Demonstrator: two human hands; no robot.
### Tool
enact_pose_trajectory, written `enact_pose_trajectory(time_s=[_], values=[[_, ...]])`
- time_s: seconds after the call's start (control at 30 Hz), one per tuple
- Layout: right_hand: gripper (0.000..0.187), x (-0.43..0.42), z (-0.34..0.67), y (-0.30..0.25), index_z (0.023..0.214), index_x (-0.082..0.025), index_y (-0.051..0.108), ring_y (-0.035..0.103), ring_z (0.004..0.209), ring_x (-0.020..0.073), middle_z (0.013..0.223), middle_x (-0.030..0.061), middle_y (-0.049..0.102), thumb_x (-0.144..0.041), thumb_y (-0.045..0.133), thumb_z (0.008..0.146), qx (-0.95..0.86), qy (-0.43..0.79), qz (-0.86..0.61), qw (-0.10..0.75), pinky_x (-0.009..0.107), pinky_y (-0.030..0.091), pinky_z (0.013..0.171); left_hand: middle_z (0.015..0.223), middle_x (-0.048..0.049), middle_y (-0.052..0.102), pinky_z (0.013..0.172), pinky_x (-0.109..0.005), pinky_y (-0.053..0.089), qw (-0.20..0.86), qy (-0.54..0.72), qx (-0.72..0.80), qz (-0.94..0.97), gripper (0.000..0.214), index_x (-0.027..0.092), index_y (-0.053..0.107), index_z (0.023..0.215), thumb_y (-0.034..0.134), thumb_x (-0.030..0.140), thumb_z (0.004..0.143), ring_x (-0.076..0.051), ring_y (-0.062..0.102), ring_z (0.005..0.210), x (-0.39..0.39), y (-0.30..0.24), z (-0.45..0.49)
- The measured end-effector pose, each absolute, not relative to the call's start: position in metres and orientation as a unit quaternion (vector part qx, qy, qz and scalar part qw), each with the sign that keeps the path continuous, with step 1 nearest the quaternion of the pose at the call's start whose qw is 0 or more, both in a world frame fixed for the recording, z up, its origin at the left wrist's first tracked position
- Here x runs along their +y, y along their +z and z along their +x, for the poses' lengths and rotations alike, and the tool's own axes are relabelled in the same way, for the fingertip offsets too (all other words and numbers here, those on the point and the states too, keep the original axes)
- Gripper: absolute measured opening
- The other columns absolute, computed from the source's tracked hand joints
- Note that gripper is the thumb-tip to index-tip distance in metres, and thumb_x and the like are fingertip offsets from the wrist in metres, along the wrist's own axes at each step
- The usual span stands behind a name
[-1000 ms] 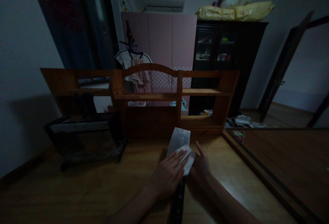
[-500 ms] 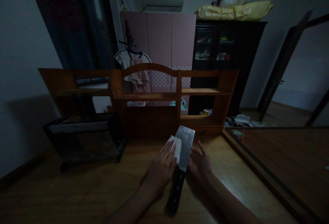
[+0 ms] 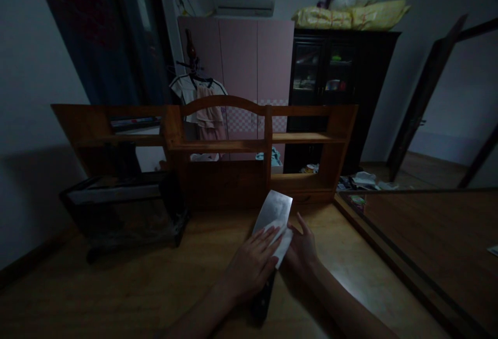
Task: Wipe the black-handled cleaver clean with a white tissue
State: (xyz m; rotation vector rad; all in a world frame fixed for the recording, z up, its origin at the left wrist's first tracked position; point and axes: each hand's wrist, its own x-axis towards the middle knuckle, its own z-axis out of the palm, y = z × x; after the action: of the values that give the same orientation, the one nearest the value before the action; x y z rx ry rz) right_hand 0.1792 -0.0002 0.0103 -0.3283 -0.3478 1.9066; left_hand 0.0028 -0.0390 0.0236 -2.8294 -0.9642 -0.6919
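Dimly lit, a wooden tabletop (image 3: 167, 282) is seen beneath a black-handled cleaver (image 3: 276, 206), its long axis pointed forward under the nearer left hand (image 3: 253, 260), by whose joined fingers a white cloth (image 3: 285, 244) is pressed over the lower blade. At the right edge, the right hand (image 3: 304, 248) is held, thumb apart, its grip hidden. Beyond the fingertips, a wooden shelf (image 3: 220, 146) is set; leftward, a dark box (image 3: 116, 219).

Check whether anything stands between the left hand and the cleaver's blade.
Yes: a white cloth or tissue lies between the left hand and the blade of the cleaver, covering part of it nearer the handle. Nothing else visible stands between them.
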Motion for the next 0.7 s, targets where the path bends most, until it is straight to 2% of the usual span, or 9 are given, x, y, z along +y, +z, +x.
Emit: enact_pose_trajectory(time_s=[0.23, 0.37, 0.53, 0.7], values=[[0.036, 0.003, 0.179, 0.003, 0.100, -0.009, 0.067, 0.069, 0.093, 0.0282, 0.098, 0.0152, 0.073, -0.042, 0.053, 0.092, -0.156, 0.794, -0.132, 0.573, 0.043, 0.053, 0.085, 0.154, -0.0063, 0.034, 0.116, -0.046, 0.033, 0.080, -0.285, -0.392, -0.871, 0.047, 0.020, 0.037, 0.147, 0.034, 0.027, 0.101, -0.023, 0.029, 0.143, -0.023, 0.009, -0.010], [0.033, 0.000, 0.179, 0.009, 0.095, -0.011, 0.067, 0.069, 0.089, 0.0268, 0.096, 0.0149, 0.073, -0.040, 0.053, 0.092, -0.146, 0.794, -0.146, 0.572, 0.041, 0.053, 0.084, 0.155, -0.0076, 0.032, 0.118, -0.046, 0.030, 0.087, -0.288, -0.369, -0.879, 0.049, 0.018, 0.034, 0.149, 0.035, 0.027, 0.100, -0.023, 0.026, 0.145, -0.024, 0.013, -0.013], [0.032, -0.002, 0.179, 0.016, 0.077, -0.015, 0.067, 0.069, 0.071, 0.0242, 0.079, 0.0107, 0.073, -0.039, 0.051, 0.092, -0.130, 0.795, -0.175, 0.566, 0.040, 0.054, 0.076, 0.154, -0.0009, 0.035, 0.118, -0.040, 0.029, 0.023, -0.234, -0.249, -0.940, 0.048, 0.024, 0.034, 0.149, 0.033, 0.028, 0.101, -0.018, 0.029, 0.143, -0.037, 0.027, -0.005], [0.032, -0.002, 0.178, 0.016, 0.083, -0.014, 0.069, 0.070, 0.072, 0.0258, 0.076, 0.0097, 0.073, -0.040, 0.051, 0.090, -0.152, 0.792, -0.186, 0.562, 0.042, 0.053, 0.077, 0.145, 0.0006, 0.049, 0.115, -0.036, 0.033, -0.054, -0.264, -0.225, -0.936, 0.042, 0.026, 0.051, 0.137, 0.026, 0.024, 0.103, -0.014, 0.042, 0.136, -0.037, 0.026, -0.005]])
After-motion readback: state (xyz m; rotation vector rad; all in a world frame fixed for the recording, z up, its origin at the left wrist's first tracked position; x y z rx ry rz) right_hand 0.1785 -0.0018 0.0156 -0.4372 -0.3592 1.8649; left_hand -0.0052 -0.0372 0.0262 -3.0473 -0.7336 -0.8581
